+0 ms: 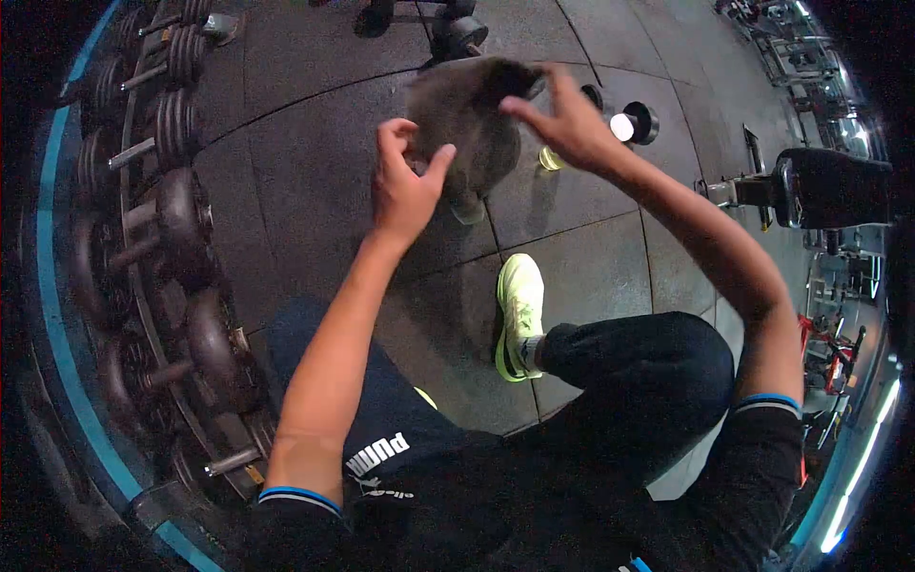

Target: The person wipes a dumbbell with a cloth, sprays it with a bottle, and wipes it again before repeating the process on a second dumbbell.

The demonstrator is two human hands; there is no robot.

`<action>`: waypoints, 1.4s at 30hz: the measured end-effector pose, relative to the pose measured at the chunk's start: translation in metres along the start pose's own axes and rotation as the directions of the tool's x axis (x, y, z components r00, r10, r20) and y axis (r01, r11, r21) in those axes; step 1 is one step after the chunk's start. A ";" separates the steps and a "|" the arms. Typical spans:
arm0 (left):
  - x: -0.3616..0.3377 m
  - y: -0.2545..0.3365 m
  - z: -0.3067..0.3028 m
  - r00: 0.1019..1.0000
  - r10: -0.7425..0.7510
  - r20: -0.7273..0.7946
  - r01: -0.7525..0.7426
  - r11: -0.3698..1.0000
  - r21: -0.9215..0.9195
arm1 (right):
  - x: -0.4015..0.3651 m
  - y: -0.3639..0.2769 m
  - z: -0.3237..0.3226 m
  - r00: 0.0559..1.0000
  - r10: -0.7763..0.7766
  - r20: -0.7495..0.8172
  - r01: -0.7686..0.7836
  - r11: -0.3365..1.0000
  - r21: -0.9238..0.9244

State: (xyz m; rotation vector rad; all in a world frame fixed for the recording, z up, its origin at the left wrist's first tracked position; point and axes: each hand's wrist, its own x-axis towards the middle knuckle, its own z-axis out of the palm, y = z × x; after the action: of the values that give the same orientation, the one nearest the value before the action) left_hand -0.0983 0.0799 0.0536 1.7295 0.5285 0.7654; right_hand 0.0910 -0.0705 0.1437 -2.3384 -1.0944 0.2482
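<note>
A dark grey-brown piece of cloth (464, 129), blurred by motion, hangs in front of me between my hands. My right hand (567, 119) is at its upper right corner, with the index finger along the edge and the thumb lower down, the cloth between them. At the cloth's left side is my left hand (408, 181). Its thumb and curled fingers stand apart, overlapping the cloth's edge. Below the cloth a small pale grey end (468, 210) pokes out; the rest of that thing is hidden.
A rack of dumbbells (176, 224) runs down the left. More dumbbells lie on the tiled floor, one (640, 124) beyond my right forearm, another (467, 33) behind the cloth. A yellow-green object (550, 158) sits under my right wrist. A padded bench (834, 188) stands right. My yellow shoe (521, 310) is below.
</note>
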 end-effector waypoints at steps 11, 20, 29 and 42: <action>0.004 -0.069 0.018 0.828 -0.437 0.351 0.550 0.755 -0.357 | -0.043 0.004 0.142 0.956 -0.236 -0.176 0.163 0.922 -0.350; 0.009 -0.077 0.021 0.850 -0.359 0.386 0.524 0.497 -0.691 | -0.035 0.001 0.117 0.932 -0.362 -0.026 0.334 0.883 -0.330; 0.021 -0.092 0.002 0.674 -0.366 0.642 0.677 -0.043 -0.735 | -0.027 -0.009 0.147 0.904 -0.231 -0.360 0.113 0.941 -0.319; 0.013 -0.118 0.032 0.710 -0.432 0.556 0.703 0.399 -0.589 | -0.070 0.009 0.133 0.898 -0.438 -0.038 0.401 0.850 -0.341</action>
State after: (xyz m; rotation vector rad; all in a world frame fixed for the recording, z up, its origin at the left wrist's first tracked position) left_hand -0.0626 0.1010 -0.0622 0.6980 0.4334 0.1084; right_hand 0.0007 -0.0758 0.0235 -2.2694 -1.6548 -0.2490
